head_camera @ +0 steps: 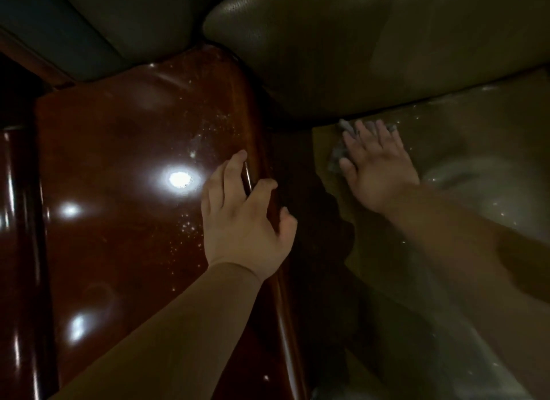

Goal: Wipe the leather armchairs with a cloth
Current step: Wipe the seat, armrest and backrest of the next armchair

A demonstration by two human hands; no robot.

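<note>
Pressing flat on a grey cloth (337,152) at the far left corner of the leather seat cushion (482,149), right hand (376,167) with fingers straight and spread, palm down, nothing pinched; cloth mostly hidden beneath the palm, showing only past the fingertips and off the thumb side; lying just near of the seam where the seat meets the padded backrest (372,51), close enough that the fingertips nearly reach that seam.

Resting on the glossy wooden armrest (125,167) to the left, left hand (244,212) with fingers loosely curled over the armrest's right edge, thumb side hanging toward the dark gap between wood and cushion; holding no cloth, seemingly only bracing.

Judging the coming stroke from this: unwiped seat stretching rightward and nearward from the cloth, so a pull back along the forearm or a sweep right along the backrest seam both look open; no room to push further away, backrest blocking; long run of the cushion lying far-to-near beside the armrest; right hand plainly the working one, already on the cloth; left hand near but apart from it, across the gap.

Dim light and motion blur on the right forearm; pale specks scattered on both wood and leather, dust or glare, cannot tell which; cloth's full outline also unclear.
</note>
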